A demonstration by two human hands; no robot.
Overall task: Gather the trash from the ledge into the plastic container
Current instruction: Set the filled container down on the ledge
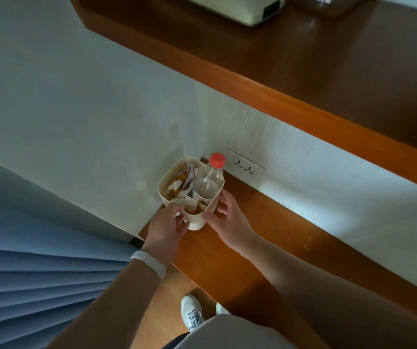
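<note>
Hands: both hold the plastic container (196, 224).

1. Left hand (167, 230): placed at the container's 7 o'clock. The thumb lies at the near rim and the fingers curl against the near-left wall. A white wristband (152, 263) sits on the wrist.
2. Right hand (230, 220): placed at the container's 4 o'clock. The thumb presses the near wall and the fingers wrap the right wall just below the rim.

Plastic container: cream, opaque, with a squarish open top, rounded corners and a thin rim. It is located at the left end of the wooden ledge (257, 250), close to the white wall.

Contents, left to right:
- Trash (181, 188): crumpled white and orange wrappers fill the 9 o'clock side, down to the near corner.
- Bottle (208, 182): clear plastic, upright, in the 2 o'clock corner. Its red cap (217, 159) projects above the rim.

Surroundings: a blue pleated curtain (38, 285) lies at 8 o'clock of the container. A wall outlet (246, 166) is at 2 o'clock, near the bottle cap. White shoes (192, 313) show on the floor at 6 o'clock.
</note>
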